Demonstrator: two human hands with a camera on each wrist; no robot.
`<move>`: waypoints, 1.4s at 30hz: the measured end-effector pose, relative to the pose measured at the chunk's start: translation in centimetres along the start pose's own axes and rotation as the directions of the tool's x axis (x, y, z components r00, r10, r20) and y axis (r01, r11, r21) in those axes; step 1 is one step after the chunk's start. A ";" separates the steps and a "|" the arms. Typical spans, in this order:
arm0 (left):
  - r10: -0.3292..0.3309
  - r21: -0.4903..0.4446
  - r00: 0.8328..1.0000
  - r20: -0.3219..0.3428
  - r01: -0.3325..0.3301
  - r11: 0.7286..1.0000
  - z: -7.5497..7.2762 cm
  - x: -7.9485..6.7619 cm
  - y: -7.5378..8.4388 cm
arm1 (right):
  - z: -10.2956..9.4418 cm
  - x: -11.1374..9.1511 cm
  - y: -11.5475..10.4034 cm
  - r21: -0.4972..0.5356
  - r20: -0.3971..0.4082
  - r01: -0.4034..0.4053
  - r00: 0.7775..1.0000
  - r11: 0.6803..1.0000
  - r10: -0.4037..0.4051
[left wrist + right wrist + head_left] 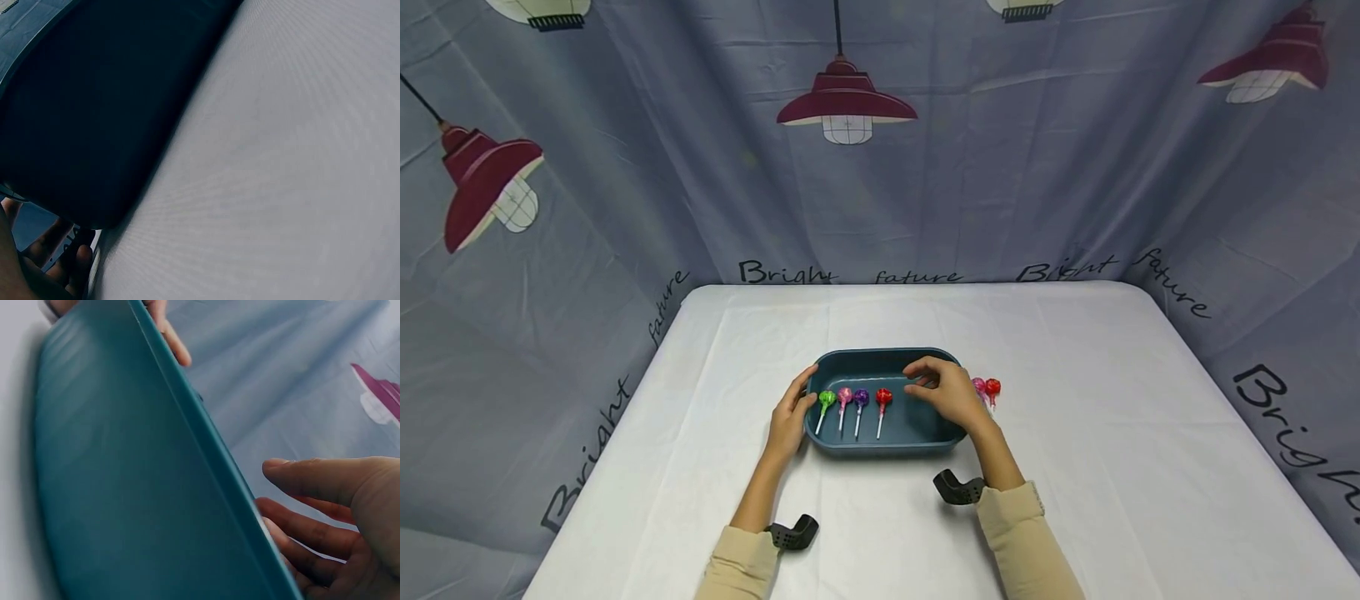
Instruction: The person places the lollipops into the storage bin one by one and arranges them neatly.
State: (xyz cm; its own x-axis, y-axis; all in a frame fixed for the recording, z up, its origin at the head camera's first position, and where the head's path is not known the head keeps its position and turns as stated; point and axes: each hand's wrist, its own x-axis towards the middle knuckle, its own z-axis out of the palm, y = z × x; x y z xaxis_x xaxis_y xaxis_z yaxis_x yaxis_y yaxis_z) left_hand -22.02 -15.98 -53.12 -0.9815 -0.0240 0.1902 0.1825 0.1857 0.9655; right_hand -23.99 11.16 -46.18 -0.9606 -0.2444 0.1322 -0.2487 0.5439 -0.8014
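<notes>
A dark teal tray [880, 448] lies on the table. Inside its left half stand out a green lollipop [827, 400], a pink one [844, 397], a purple one [861, 400] and a red lollipop [883, 397], side by side with sticks towards me. My left hand [787, 421] rests against the tray's left end, fingers fairly straight, thumb and fingertips at the rim. Over the tray's right part hovers my right hand [951, 393], with thumb and forefinger apart and nothing between them. In the right wrist view its fingers [312, 528] show beyond the rim.
Just outside the tray's right end lie a pink lollipop [979, 385] and a red lollipop [992, 387], their sticks partly hidden by my right hand. A white cloth [1112, 400] covers the table. Behind and beside it hangs a grey-blue curtain [962, 192] with printed lamps.
</notes>
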 end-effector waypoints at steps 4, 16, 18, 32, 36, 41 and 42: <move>0.023 0.013 1.000 -0.014 -0.022 1.000 0.1 0.3 -1.2 | -1.1 -0.6 0.2 -0.004 -0.022 0.001 1.000 1.000 -0.001; 0.007 -0.003 1.000 0.008 -0.007 1.000 0.0 -0.3 1.4 | -5.5 -1.8 2.3 0.063 -0.209 -0.080 0.974 0.995 0.092; 0.018 0.002 1.000 0.012 -0.018 1.000 0.0 -0.5 2.2 | -6.1 -2.0 3.0 0.059 -0.243 -0.108 0.963 0.992 0.119; 0.015 -0.004 1.000 0.014 -0.015 1.000 0.1 -0.7 2.6 | -7.6 -2.9 8.6 -0.077 -0.319 -0.270 0.919 0.960 0.233; 0.014 0.003 1.000 0.014 -0.014 1.000 0.1 -0.7 2.6 | -7.5 -3.1 8.3 -0.073 -0.248 -0.314 0.925 0.947 0.288; 0.013 0.007 1.000 0.018 -0.013 1.000 0.1 -0.7 2.5 | -7.2 -3.1 8.6 -0.083 -0.171 -0.318 0.938 0.944 0.301; 0.014 0.008 1.000 0.019 -0.014 1.000 0.1 -0.7 2.5 | -7.1 -3.1 8.6 -0.086 -0.166 -0.316 0.940 0.945 0.299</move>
State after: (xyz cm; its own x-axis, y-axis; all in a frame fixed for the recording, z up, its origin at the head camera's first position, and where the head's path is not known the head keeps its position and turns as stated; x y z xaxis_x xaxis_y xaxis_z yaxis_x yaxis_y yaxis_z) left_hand -20.89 -15.43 -50.85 -0.9797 -0.0027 0.2003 0.1960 0.1936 0.9613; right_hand -24.09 22.32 -49.36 -0.9977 0.0658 -0.0187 0.0576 0.6605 -0.7486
